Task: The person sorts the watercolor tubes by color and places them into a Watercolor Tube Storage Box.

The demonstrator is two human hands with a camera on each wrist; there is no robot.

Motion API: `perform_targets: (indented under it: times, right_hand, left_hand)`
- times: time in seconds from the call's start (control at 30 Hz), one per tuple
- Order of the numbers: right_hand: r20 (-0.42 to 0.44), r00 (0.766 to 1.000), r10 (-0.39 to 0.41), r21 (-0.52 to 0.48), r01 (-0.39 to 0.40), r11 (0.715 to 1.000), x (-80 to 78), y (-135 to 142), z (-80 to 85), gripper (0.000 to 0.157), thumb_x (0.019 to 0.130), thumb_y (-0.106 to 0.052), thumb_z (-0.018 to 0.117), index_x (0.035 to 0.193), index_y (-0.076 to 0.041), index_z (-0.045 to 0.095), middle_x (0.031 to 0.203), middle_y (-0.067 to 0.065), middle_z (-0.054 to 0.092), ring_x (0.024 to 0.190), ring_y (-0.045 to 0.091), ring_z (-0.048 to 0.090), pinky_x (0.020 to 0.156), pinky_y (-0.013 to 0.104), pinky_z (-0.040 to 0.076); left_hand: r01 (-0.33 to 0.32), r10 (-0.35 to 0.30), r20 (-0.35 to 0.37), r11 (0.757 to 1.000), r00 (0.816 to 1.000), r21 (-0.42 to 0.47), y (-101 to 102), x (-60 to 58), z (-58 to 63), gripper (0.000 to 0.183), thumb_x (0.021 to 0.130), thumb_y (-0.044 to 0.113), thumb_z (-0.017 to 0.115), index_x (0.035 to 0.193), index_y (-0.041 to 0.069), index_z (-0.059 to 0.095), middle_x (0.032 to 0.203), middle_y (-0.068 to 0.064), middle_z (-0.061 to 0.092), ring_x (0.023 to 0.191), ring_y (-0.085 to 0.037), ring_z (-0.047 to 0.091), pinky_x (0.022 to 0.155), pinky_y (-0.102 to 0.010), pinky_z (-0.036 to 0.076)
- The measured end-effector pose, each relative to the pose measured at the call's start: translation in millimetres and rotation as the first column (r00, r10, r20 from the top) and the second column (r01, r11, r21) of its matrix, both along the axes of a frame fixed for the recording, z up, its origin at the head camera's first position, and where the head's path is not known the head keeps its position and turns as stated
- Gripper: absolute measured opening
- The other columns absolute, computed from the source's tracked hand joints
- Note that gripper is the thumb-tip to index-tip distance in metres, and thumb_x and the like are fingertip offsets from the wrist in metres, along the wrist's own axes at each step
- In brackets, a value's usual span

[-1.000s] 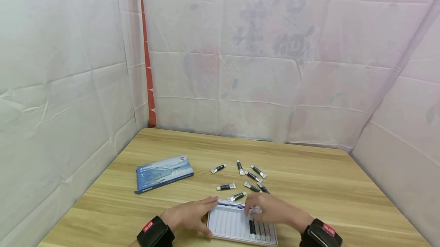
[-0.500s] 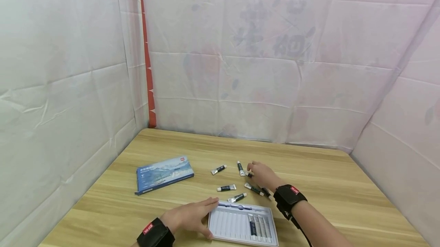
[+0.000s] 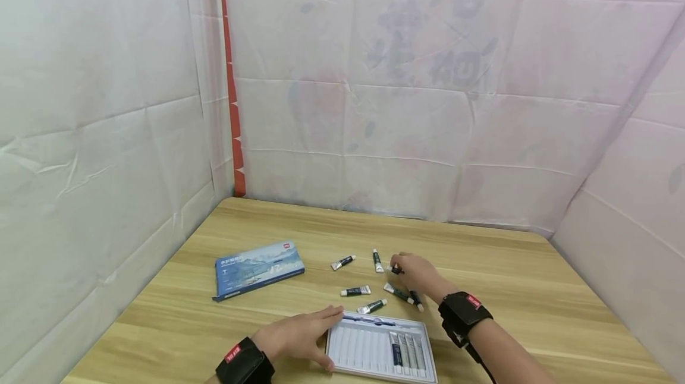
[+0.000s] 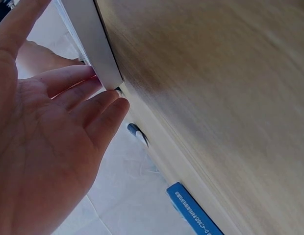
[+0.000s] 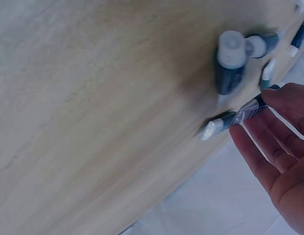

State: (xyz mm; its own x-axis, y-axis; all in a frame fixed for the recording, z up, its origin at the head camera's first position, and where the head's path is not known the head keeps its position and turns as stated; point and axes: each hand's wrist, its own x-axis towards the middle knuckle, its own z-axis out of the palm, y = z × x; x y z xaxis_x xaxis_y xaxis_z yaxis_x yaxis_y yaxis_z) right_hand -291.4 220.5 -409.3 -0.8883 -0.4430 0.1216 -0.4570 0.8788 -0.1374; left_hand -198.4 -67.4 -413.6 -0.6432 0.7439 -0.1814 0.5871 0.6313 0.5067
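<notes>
A white plastic tray (image 3: 355, 348) with moulded slots lies at the table's front. Several paint tubes (image 3: 409, 354) fill slots at its right, and a dark brush (image 3: 369, 320) lies along its far side. My left hand (image 3: 297, 336) rests against the tray's left edge, thumb and fingers spread; in the left wrist view the fingertips touch its rim. Beyond the tray, my right hand (image 3: 420, 274) pinches a dark-labelled paint tube (image 5: 250, 108) between thumb and fingertips, low over the table. Another tube (image 5: 218, 125) lies just past it in the right wrist view.
Loose paint tubes lie around: one (image 3: 377, 260) left of the right hand, one (image 3: 343, 263) farther left, two (image 3: 398, 293) below the hand, others (image 3: 355, 291) behind the tray. A blue box (image 3: 259, 270) lies left. White sheets (image 3: 342, 104) enclose the table.
My right hand has gone from above the tray to the loose tubes farther back and now pinches one. A dark-labelled tube lies in the tray. The left hand stays put.
</notes>
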Motion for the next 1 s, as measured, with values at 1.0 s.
perform_targets:
  times: [1.0]
  right_hand:
    - [-0.008, 0.932, 0.362, -0.081, -0.362, 0.929, 92.4, -24.7, 23.3, 0.026, 0.074, 0.002, 0.07, 0.097, -0.008, 0.065, 0.092, -0.001, 0.061, 0.077, 0.005, 0.057, 0.061, 0.018, 0.049]
  left_hand:
    - [-0.034, 0.034, 0.008, 0.999, 0.999, -0.027, 3.6, 3.6, 4.8, 0.084, 0.074, 0.044, 0.072, 0.143, 0.012, 0.035, 0.147, 0.001, 0.029, 0.131, -0.016, 0.029, 0.102, -0.035, 0.032]
